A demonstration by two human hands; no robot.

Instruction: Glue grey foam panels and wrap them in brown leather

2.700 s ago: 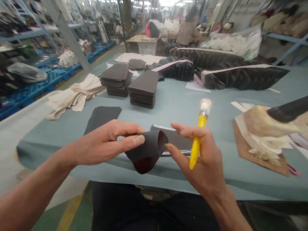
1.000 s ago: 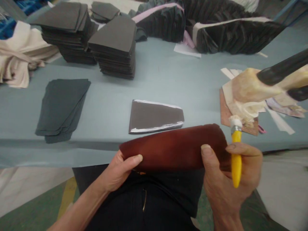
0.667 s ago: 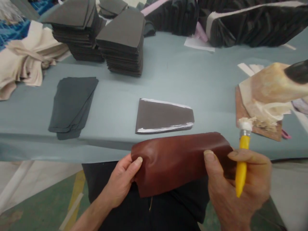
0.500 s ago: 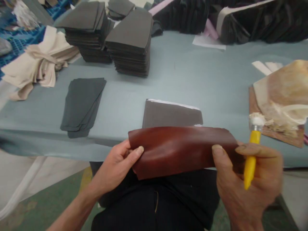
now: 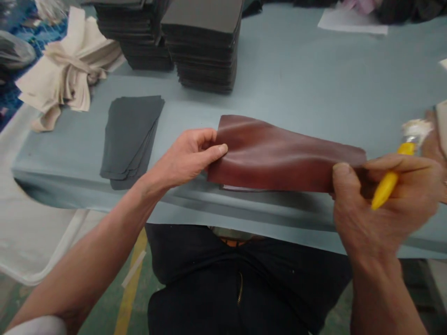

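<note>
A dark red-brown leather piece (image 5: 279,156) is stretched flat between both hands, just over the near part of the blue-grey table (image 5: 300,79). My left hand (image 5: 188,156) pinches its left end with thumb on top. My right hand (image 5: 380,204) grips its right end and also holds a yellow-handled glue brush (image 5: 396,167), bristles pointing up and to the right. Under the leather only a thin pale edge of the grey glued piece (image 5: 240,188) shows.
A small pile of dark grey cut pieces (image 5: 131,132) lies left of my left hand. Two tall stacks of dark pieces (image 5: 206,46) stand behind. Beige cloth (image 5: 66,70) is bunched at the far left. A white sheet (image 5: 351,21) lies at the back right.
Both hands have carried the leather forward from my lap over the table, and it now covers the grey glued piece. The view has tilted down and closer.
</note>
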